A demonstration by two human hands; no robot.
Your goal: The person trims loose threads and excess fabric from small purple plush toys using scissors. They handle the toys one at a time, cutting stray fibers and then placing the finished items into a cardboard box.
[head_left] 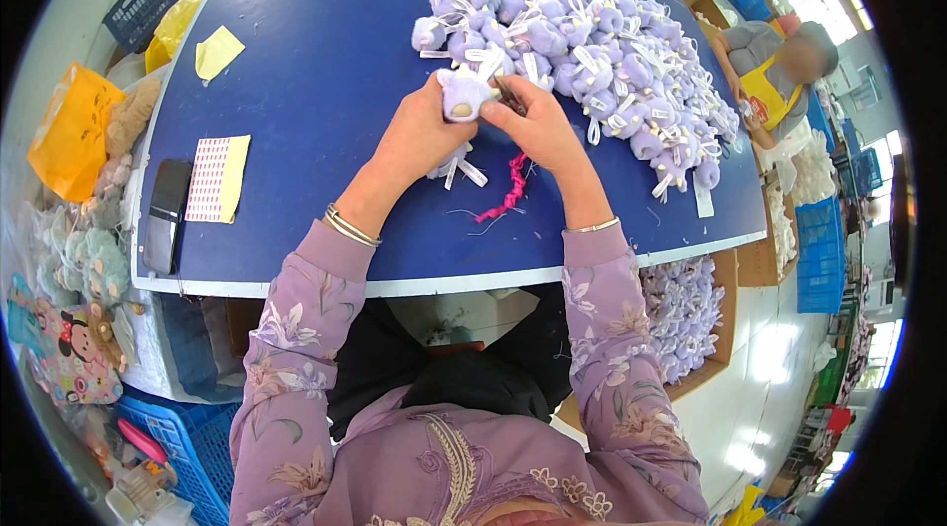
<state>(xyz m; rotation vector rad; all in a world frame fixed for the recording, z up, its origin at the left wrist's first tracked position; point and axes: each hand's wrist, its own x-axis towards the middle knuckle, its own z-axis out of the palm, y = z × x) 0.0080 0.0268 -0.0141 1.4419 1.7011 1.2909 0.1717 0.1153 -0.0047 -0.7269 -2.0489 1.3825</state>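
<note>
While the left hand (419, 132) closes around a small lilac plush toy (462, 92) and keeps it lifted a little above the blue table (326, 82), the right hand (543, 127) pinches a thin dark tool (510, 95) against the side of the toy; I cannot tell if it is scissors or something else. The toy is turned toward the right hand, I think so that the tool can reach its seam or its white tag. Just below the right hand lies a pink piece of yarn (511, 189) with some loose threads, probably trimmed off and left where it fell. Beyond both hands a big heap of the same lilac plush toys (592, 43) is spread, near enough to reach. Far to the left of the left hand are a sheet of red stickers (217, 178) and a black phone (166, 215), set aside from the work.
</note>
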